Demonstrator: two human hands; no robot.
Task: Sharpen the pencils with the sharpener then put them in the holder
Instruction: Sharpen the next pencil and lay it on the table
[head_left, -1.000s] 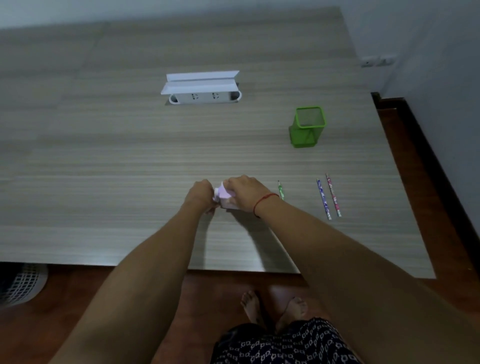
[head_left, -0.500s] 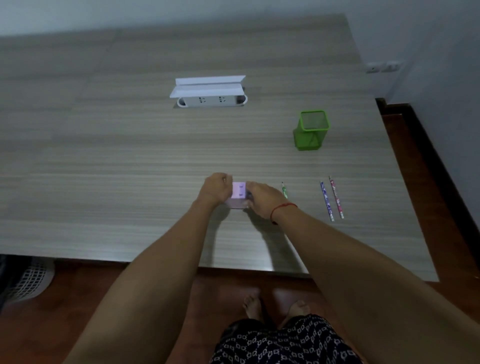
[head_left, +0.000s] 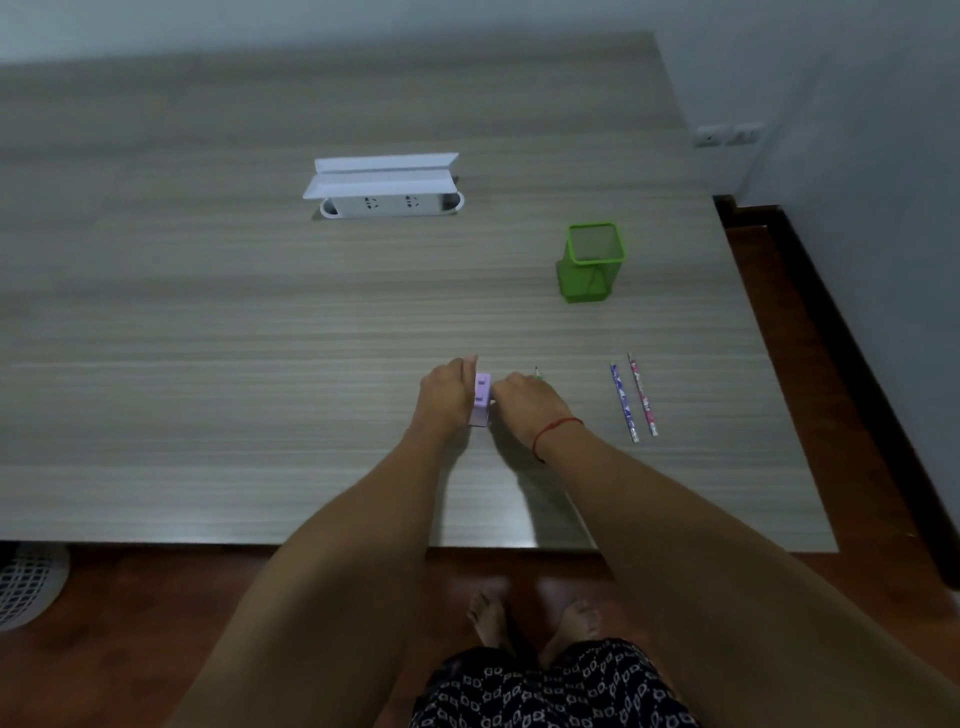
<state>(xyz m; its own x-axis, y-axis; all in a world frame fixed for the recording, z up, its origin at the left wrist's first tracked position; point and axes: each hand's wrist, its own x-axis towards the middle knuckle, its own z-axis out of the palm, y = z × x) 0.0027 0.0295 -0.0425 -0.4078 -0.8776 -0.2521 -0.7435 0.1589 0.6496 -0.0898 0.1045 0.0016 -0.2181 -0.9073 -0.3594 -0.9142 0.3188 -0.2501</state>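
Observation:
A small purple sharpener (head_left: 481, 397) stands on the wooden table (head_left: 208, 338) near its front edge. My left hand (head_left: 447, 392) grips the sharpener's left side. My right hand (head_left: 524, 402) is curled against its right side, and what its fingers hold there is hidden. Just beyond my right hand the tip of a green pencil (head_left: 538, 372) shows, the rest covered. A blue pencil (head_left: 623, 402) and a pink pencil (head_left: 642, 395) lie side by side further right. The green mesh holder (head_left: 589, 275) stands upright behind them.
A white socket box with a raised lid (head_left: 384, 187) sits at the table's middle back. The table's right edge runs close to the pencils, with a wall (head_left: 857, 208) beyond. A white basket (head_left: 26, 582) stands on the floor at the left.
My right hand slid off the sharpener's top to its right side, uncovering the purple body. My left hand stayed on the left side. The pencils and holder did not move.

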